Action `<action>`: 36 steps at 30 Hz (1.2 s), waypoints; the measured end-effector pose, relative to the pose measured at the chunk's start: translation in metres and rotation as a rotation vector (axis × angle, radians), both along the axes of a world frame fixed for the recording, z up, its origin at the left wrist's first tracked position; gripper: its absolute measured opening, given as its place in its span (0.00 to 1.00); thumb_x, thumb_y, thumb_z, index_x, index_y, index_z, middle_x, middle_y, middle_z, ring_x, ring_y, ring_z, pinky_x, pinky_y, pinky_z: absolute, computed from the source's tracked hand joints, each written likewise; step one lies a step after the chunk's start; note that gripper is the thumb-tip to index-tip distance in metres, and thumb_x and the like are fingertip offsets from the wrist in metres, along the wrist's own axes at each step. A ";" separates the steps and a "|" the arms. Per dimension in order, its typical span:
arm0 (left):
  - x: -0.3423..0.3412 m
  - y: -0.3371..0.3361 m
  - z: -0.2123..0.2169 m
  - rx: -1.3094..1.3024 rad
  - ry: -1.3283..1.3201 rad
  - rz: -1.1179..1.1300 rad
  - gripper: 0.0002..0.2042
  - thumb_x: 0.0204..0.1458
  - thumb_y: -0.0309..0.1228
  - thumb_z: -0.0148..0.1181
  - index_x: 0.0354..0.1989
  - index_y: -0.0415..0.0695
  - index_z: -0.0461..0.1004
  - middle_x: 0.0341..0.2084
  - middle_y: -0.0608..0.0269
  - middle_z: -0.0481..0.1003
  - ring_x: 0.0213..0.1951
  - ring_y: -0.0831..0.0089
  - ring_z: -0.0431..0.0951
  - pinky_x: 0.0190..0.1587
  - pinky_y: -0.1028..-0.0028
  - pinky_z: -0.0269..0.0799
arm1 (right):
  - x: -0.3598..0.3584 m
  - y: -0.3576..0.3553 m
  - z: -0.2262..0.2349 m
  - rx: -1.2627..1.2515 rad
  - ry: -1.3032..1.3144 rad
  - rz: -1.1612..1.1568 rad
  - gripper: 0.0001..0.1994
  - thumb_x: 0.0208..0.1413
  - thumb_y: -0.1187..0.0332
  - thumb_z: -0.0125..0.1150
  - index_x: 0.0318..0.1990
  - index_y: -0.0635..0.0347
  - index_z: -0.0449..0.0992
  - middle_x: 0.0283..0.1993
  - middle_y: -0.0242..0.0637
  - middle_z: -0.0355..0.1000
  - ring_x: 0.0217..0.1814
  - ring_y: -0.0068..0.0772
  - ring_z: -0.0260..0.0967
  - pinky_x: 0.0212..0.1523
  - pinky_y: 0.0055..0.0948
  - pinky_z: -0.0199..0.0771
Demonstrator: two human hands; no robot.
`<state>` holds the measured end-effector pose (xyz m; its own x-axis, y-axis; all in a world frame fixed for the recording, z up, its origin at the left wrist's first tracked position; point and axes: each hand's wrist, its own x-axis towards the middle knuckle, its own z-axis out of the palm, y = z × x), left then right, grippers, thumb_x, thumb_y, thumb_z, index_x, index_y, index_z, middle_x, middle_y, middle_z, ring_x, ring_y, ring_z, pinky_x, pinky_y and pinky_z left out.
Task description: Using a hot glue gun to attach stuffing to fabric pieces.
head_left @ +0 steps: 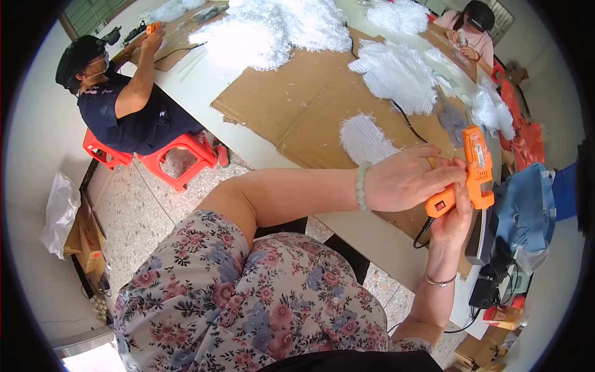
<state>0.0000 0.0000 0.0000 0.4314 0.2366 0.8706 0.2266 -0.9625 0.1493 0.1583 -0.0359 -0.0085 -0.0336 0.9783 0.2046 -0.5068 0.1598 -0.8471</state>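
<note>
We have the orange glue gun (478,158) over the right side of the table (365,239). Our right hand (455,220) curls around its handle; our left hand (409,180) reaches across, fingers bent against the gun, and we cannot tell whether they pinch anything. Left of the gun, a white cloth (365,139) lies on cardboard (304,111).

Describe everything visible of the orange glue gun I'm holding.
The glue gun is orange, apparently plastic, with a pale label and slots on its side, a dark switch near the end of the handle, and a black cord. It is above the table's right part, handle toward the near left. The right hand grips it; the left hand overlaps it in view.
</note>
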 end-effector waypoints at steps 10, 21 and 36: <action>-0.036 -0.010 0.026 -0.309 -0.101 0.195 0.18 0.41 0.38 0.65 0.40 0.47 0.70 0.26 0.60 0.72 0.26 0.66 0.74 0.26 0.70 0.67 | -0.029 -0.016 0.026 0.041 0.042 0.046 0.18 0.52 0.69 0.58 0.50 0.60 0.66 0.47 0.41 0.68 0.49 0.38 0.68 0.52 0.40 0.67; -0.013 0.045 -0.026 -0.675 -0.253 -0.104 0.08 0.51 0.24 0.50 0.38 0.42 0.74 0.22 0.58 0.71 0.23 0.74 0.72 0.27 0.76 0.67 | 0.060 0.038 -0.029 -0.121 -0.029 -0.173 0.14 0.54 0.72 0.53 0.47 0.62 0.67 0.44 0.41 0.69 0.43 0.33 0.71 0.44 0.38 0.75; 0.054 0.069 -0.062 0.313 0.496 0.235 0.13 0.37 0.24 0.57 0.36 0.39 0.75 0.32 0.61 0.73 0.36 0.65 0.74 0.36 0.71 0.72 | 0.171 0.085 -0.082 -0.193 -0.017 -0.148 0.12 0.52 0.73 0.54 0.44 0.64 0.69 0.42 0.41 0.71 0.34 0.28 0.71 0.39 0.31 0.77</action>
